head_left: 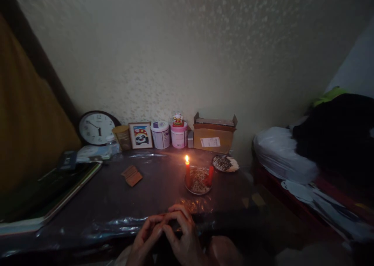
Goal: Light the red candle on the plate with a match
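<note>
My left hand and my right hand meet at the near edge of a dark table covered in clear plastic. Their fingertips press together in a pinch; whatever is between them is too small and dark to make out. Just beyond them a lit red candle stands on the left of a small round dish. A second, unlit red candle stands on the dish's right side.
A small brown box lies to the left. A patterned round dish sits at the right. Along the wall stand a clock, a framed picture, two tubs and a cardboard box. Books lie at left, bedding at right.
</note>
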`<state>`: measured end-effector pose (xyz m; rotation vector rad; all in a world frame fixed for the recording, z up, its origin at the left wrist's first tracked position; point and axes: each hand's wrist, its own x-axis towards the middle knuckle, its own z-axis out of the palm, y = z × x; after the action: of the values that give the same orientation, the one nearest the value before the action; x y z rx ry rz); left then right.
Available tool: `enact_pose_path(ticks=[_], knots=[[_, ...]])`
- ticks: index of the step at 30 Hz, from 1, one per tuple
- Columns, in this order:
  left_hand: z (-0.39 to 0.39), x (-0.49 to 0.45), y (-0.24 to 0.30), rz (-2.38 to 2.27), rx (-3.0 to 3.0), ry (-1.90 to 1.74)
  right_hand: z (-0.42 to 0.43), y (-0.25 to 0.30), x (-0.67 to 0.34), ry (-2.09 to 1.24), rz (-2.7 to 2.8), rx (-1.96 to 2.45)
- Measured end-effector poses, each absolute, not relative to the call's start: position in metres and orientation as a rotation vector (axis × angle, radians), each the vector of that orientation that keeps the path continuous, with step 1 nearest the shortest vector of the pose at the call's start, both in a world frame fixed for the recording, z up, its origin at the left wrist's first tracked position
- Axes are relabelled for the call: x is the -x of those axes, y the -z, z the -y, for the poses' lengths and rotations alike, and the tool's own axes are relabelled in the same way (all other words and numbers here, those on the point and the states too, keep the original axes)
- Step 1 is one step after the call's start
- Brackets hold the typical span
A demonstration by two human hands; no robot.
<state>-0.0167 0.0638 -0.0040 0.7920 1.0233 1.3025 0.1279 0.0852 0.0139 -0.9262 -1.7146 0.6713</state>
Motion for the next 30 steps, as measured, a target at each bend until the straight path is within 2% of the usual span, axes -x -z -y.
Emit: enact_pose_path(ticks=[11, 30], knots=[[-0.056, 0.013, -0.018, -1.046, -0.885, -1.367, -0.091, -0.008, -0.130, -0.566, 1.780, 0.885], [-0.058, 0.011, -0.007, -0.926, -0.793, -1.448, -0.094, -0.007, -0.130, -0.535, 1.820, 0.888]])
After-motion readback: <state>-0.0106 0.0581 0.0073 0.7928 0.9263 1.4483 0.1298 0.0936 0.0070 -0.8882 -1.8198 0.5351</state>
